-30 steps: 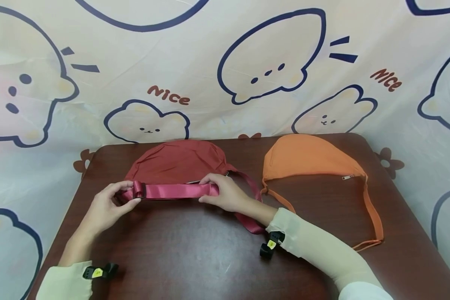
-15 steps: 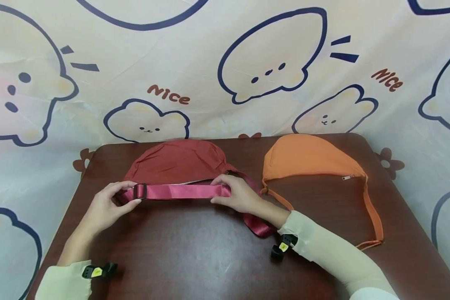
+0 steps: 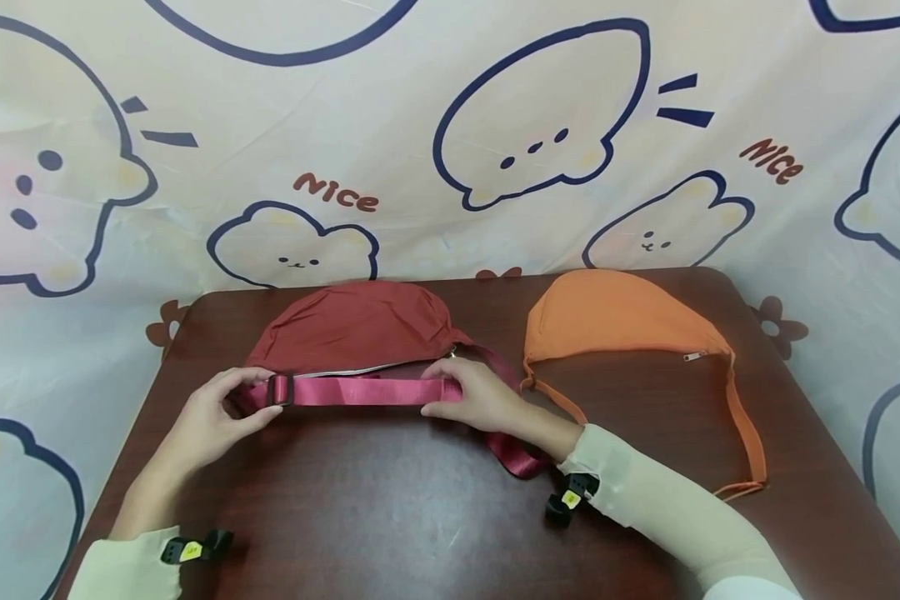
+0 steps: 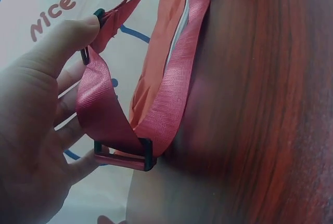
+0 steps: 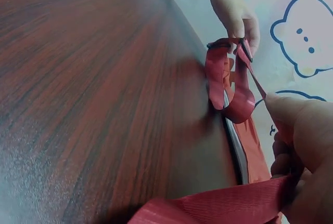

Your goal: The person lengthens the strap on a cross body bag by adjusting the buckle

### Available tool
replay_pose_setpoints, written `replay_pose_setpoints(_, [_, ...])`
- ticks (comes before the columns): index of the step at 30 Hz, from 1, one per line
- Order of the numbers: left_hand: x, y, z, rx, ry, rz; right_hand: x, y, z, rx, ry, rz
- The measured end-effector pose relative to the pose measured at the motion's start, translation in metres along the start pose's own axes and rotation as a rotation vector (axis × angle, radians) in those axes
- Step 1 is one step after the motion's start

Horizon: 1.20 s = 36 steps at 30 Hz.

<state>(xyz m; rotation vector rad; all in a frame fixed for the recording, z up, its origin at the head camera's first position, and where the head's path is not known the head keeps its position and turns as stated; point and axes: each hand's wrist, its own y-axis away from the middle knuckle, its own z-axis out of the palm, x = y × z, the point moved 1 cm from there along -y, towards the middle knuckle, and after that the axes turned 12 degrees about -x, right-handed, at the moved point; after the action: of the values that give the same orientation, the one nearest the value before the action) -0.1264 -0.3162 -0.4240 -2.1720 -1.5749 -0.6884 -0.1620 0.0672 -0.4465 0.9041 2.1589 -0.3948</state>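
Red strap [image 3: 371, 392] partly hidden, seemingly behind right hand [image 3: 483, 396].

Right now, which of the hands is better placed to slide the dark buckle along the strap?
Probably the left hand: it pinches the dark buckle. The right hand grips the pink strap farther along, so it could keep tension.

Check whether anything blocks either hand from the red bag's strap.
Nothing visible does. The left hand grips the strap at a black buckle; the right hand pinches it farther along. The orange bag lies off to the right, not between them.
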Motion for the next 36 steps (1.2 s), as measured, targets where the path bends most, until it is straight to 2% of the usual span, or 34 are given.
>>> replay_pose_setpoints(7, [-0.002, 0.002, 0.0, -0.018, -0.041, 0.014, -0.006, 0.005, 0.005, -0.055, 0.035, 0.009])
replay_pose_setpoints(12, [-0.002, 0.004, 0.003, -0.032, -0.08, 0.022, -0.009, 0.011, 0.012, -0.065, 0.076, -0.013])
replay_pose_setpoints(17, [-0.003, 0.006, 0.007, -0.022, -0.136, 0.042, -0.01, 0.018, 0.018, -0.093, 0.06, -0.042])
replay_pose_setpoints(22, [-0.003, 0.009, 0.01, -0.026, -0.161, 0.032, -0.011, 0.024, 0.022, -0.137, 0.061, -0.039])
replay_pose_setpoints(32, [-0.001, 0.009, 0.015, -0.132, -0.165, -0.045, -0.015, 0.03, 0.03, -0.226, 0.146, -0.032])
replay_pose_setpoints(36, [0.001, 0.01, 0.016, -0.157, -0.167, -0.033, -0.017, 0.031, 0.032, -0.257, 0.172, -0.047])
